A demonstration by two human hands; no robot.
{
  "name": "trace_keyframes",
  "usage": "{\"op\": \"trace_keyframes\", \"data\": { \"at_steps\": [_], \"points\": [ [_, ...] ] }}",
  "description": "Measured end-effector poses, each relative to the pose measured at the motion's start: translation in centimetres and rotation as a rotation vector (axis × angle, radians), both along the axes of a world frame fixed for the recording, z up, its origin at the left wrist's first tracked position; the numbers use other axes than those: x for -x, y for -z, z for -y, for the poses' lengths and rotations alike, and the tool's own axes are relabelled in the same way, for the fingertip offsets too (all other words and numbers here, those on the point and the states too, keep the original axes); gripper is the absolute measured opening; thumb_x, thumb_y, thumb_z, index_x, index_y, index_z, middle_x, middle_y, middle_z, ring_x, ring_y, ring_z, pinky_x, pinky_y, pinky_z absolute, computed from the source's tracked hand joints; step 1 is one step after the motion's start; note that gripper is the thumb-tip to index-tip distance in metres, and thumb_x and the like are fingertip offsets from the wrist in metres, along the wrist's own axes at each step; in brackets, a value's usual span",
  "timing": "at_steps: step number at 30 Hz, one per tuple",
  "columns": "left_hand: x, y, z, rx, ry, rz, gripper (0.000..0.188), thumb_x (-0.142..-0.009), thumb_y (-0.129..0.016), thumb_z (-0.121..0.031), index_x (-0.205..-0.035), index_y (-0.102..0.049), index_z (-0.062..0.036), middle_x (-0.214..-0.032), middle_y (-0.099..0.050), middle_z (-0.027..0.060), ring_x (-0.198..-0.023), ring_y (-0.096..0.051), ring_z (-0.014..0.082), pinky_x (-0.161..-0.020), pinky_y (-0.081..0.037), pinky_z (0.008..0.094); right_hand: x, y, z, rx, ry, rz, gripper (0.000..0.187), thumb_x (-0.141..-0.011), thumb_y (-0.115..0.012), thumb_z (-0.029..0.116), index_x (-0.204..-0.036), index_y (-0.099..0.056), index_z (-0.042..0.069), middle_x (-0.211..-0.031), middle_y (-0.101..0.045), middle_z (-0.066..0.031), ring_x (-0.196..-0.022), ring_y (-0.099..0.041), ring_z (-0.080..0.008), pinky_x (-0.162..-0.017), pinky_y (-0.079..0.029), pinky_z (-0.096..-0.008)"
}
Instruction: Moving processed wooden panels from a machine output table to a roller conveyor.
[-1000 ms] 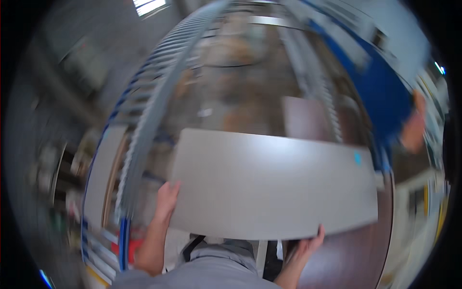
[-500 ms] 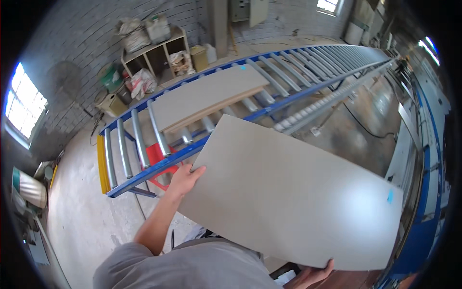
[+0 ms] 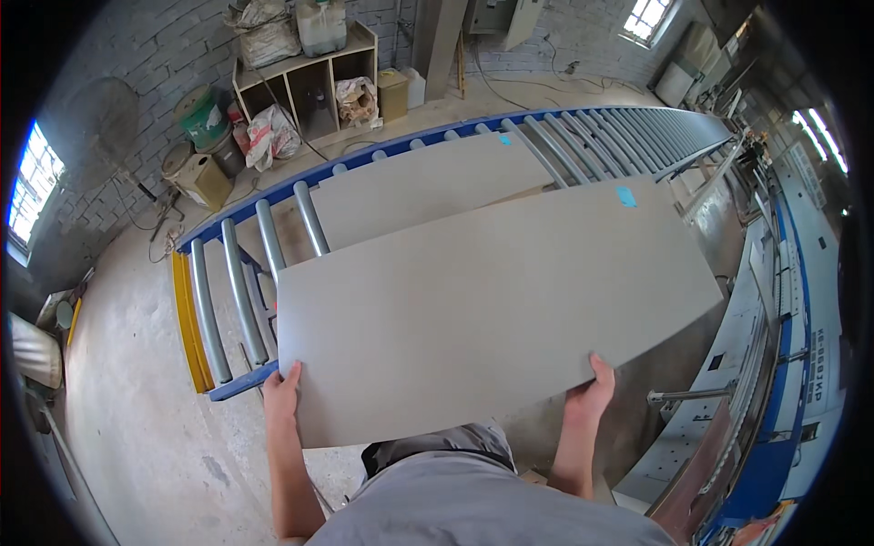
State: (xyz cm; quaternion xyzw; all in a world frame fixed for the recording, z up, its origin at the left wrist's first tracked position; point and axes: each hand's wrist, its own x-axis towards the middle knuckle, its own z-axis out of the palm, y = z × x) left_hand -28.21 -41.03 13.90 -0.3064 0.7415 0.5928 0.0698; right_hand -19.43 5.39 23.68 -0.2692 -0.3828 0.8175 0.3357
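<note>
Both my hands carry a large grey rectangular panel (image 3: pixel 482 309) with a light blue sticker near its far right corner. My left hand (image 3: pixel 282 391) grips its left edge near the close corner, thumb on top. My right hand (image 3: pixel 590 389) holds the near long edge, thumb over the face and the other fingers hidden underneath. Past it, a similar grey panel (image 3: pixel 410 187) with a blue sticker lies on the roller conveyor (image 3: pixel 264 241), partly covered from view by the held one. I cannot tell whether the held panel touches the conveyor.
The conveyor's blue frame ends at a yellow end piece (image 3: pixel 189 318) on the left. Behind it stand a wooden shelf unit (image 3: pixel 305 82), a green bucket (image 3: pixel 198 118) and a tan can (image 3: pixel 202 180). A long white and blue machine (image 3: pixel 792 355) runs along the right.
The held panel has swung round to lie roughly along the conveyor, its right end moving away from me. My right hand has come up and forward with it; both hands keep their hold.
</note>
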Motion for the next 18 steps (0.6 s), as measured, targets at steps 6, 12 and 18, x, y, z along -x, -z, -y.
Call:
{"op": "trace_keyframes", "data": {
  "at_steps": [6,12,18],
  "points": [
    [7.9,3.4,1.5,0.029,-0.112,0.040,0.041,-0.080,-0.069,-0.034,-0.095,-0.064,0.0037,-0.085,-0.064,0.0072,-0.076,-0.058,0.0148,-0.069,-0.044,0.0271,14.2,3.8,0.2,0.068,-0.097,0.092,0.037,-0.075,-0.057,0.002,-0.112,-0.052,0.002,-0.108,-0.057,-0.0079,-0.101,-0.057,-0.0236,-0.089,-0.046,-0.0374],
    [21.1,5.1,-0.9,0.154,-0.128,0.162,0.052,-0.077,-0.070,-0.039,-0.103,-0.063,0.0050,-0.092,-0.066,0.0107,-0.084,-0.061,0.0173,-0.076,-0.046,0.0296,29.3,7.4,-1.4,0.152,-0.181,0.159,0.038,-0.076,-0.057,0.000,-0.113,-0.052,0.003,-0.109,-0.057,-0.0080,-0.100,-0.057,-0.0230,-0.089,-0.046,-0.0369],
    [35.6,6.5,-5.2,0.316,-0.105,0.347,0.055,-0.075,-0.070,-0.045,-0.101,-0.064,0.0030,-0.088,-0.066,0.0120,-0.080,-0.061,0.0194,-0.074,-0.045,0.0306,41.9,15.2,-5.8,0.221,-0.256,0.205,0.039,-0.077,-0.057,0.000,-0.115,-0.052,0.003,-0.109,-0.058,-0.0069,-0.104,-0.055,-0.0226,-0.090,-0.045,-0.0361]
  ]
}}
